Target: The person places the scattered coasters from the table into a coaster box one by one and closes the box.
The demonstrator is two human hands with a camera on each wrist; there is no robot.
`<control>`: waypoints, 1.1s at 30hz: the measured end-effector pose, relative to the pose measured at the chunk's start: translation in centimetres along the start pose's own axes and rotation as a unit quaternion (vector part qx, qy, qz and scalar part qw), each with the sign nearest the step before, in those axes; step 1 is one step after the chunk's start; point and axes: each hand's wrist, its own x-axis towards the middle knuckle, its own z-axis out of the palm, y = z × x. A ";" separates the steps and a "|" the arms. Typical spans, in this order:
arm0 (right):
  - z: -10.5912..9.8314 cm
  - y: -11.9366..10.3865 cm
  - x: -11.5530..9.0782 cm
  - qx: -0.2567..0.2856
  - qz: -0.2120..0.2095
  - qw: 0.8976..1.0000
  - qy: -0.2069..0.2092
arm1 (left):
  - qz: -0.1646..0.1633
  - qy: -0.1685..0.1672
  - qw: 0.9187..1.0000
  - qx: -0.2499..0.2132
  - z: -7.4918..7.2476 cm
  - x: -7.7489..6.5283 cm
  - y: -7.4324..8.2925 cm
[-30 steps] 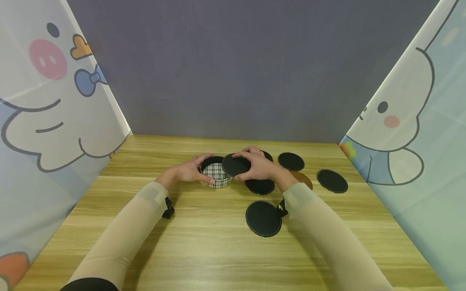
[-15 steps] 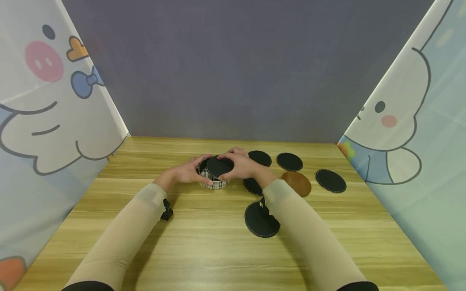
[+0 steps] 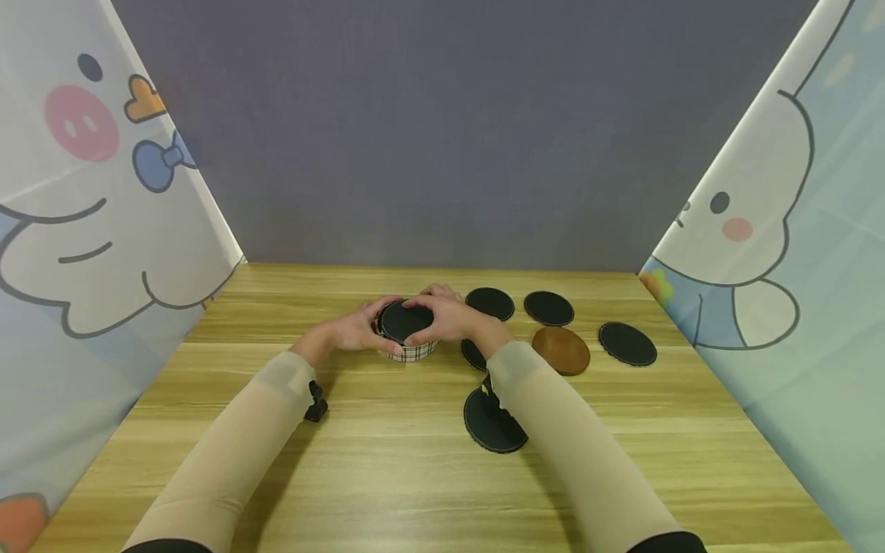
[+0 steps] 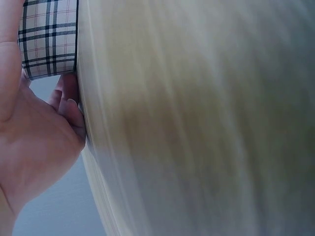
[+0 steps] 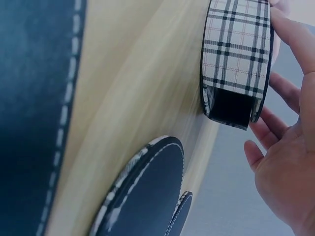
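Observation:
A round plaid coaster holder (image 3: 417,352) with a cut-out in its side stands at the table's middle back; its checked wall (image 4: 49,39) fills the top left of the left wrist view. My left hand (image 3: 354,330) grips it from the left, thumb in front and fingers behind. A black round coaster (image 3: 403,321) lies level at the holder's top. Fingers and thumb of my right hand (image 3: 448,316) hold this coaster by its right side. Whether it sits on the rim or just inside cannot be made out. The cut-out (image 5: 230,105) faces the right wrist camera.
Several more black coasters lie on the wooden table (image 3: 373,461): one at back right (image 3: 549,307), one far right (image 3: 628,343), one under my right forearm (image 3: 492,422). A brown round coaster (image 3: 561,351) lies among them. A grey panel (image 3: 442,138) stands behind.
My right hand has moved left with the black coaster, from beside the holder to over its mouth, and the coaster has come down level. My left hand keeps its grip on the holder.

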 end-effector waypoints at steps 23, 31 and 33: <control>-0.1 -0.1 0.0 -0.004 -0.011 1.000 -0.021 | -0.002 0.008 1.000 0.014 0.1 -0.1 0.1; -0.2 0.1 -0.1 -0.012 -0.018 0.999 -0.026 | -0.009 0.010 1.000 0.009 0.0 -0.1 0.2; -0.2 0.2 0.0 -0.017 -0.021 0.999 -0.027 | -0.010 0.009 1.000 0.006 0.0 0.0 0.2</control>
